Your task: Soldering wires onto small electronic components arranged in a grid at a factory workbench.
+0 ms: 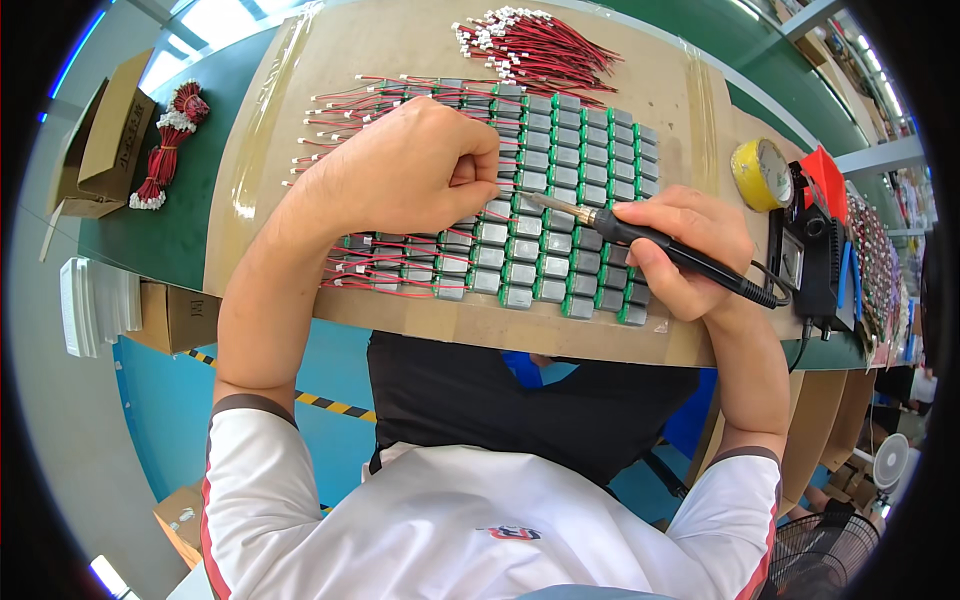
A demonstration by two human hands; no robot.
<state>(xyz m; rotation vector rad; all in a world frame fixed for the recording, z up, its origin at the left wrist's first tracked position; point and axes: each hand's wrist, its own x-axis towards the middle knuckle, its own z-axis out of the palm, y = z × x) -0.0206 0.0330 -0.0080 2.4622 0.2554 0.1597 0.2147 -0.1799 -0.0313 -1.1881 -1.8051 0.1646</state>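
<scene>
Well, from your head camera, brown cardboard (660, 95) covers the green table (228, 85), over a blue floor (165, 395) with striped tape (338, 406). An upright carton (117, 135) stands left, its contents hidden, beside bundled red wires (163, 162). Grey modules (565, 176) lie in rows on the cardboard. Your right hand (700, 235) holds a soldering iron (616, 229), tip at the modules; your left hand (430, 165) is closed in a pinch above them, and I cannot tell on what.
</scene>
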